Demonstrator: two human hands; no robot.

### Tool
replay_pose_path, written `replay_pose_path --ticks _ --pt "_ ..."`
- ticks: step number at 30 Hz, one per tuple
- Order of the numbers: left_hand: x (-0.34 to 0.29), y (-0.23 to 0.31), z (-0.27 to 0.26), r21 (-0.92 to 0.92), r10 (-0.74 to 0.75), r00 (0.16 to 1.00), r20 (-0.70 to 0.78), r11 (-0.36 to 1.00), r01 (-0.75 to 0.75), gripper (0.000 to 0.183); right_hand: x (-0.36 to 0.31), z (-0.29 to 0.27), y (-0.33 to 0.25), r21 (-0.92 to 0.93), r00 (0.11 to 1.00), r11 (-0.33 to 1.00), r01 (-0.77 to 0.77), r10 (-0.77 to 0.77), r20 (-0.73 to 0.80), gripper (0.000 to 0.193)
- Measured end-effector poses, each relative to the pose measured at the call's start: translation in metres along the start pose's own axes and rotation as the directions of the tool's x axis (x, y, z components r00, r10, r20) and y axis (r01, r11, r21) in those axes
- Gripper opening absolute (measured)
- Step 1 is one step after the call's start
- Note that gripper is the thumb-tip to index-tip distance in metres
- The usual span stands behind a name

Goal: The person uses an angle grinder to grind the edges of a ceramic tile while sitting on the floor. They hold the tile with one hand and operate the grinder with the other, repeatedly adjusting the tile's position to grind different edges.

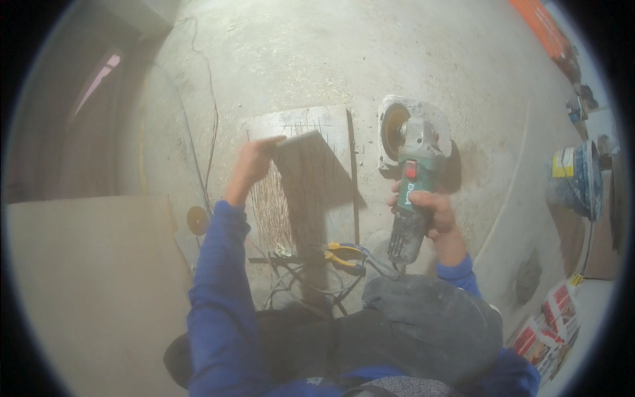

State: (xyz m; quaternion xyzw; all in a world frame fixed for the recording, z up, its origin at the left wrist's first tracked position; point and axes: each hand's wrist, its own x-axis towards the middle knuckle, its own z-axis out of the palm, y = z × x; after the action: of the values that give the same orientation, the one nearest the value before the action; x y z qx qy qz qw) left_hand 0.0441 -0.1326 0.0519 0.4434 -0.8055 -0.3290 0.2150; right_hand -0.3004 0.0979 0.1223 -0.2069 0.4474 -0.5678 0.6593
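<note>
My left hand (251, 165) is closed on a flat, thin piece, probably a tile (301, 138), whose pale edge faces up. It is tilted above a scored board (337, 132), and a dark shadow hides part of the board. My right hand (433, 208) grips a green and grey angle grinder (420, 173) by its body, fingers wrapped below the red switch. Its round disc (394, 129) stands upright over a whitish slab (430, 114) on the floor; I cannot tell whether they touch or whether the disc spins.
Yellow-handled pliers (344, 255) and tangled cables (297, 284) lie before my knees. A loose disc (197, 220) is beside my left forearm, near a large pale panel (92, 251). To the right stand a dark bucket (575, 182) and red-and-white packages (552, 324). Thin cords (210, 126) cross the floor.
</note>
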Motion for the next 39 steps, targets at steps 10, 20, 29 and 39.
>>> replay_pose_path --ticks 10,20,29,39 --pt "-0.046 0.024 0.065 -0.472 -0.462 0.824 -0.327 0.835 0.281 0.092 0.002 -0.001 -0.008 -0.124 1.000 0.992 0.004 -0.005 0.000 0.059" --pt "-0.077 0.038 0.089 -0.844 -0.750 0.661 0.005 0.351 0.406 0.076 0.012 0.000 -0.021 -0.286 0.998 0.958 0.033 -0.018 0.052 0.056" --pt "-0.082 0.006 0.121 -0.493 -0.712 0.627 -0.315 0.688 0.533 0.061 0.060 0.012 -0.012 -0.780 0.996 0.623 0.049 0.030 0.086 0.062" --pt "-0.080 0.027 0.099 -0.448 -0.566 0.754 -0.333 0.799 0.401 0.042 0.064 0.020 0.003 -0.715 0.998 0.698 0.040 0.009 0.065 0.066"
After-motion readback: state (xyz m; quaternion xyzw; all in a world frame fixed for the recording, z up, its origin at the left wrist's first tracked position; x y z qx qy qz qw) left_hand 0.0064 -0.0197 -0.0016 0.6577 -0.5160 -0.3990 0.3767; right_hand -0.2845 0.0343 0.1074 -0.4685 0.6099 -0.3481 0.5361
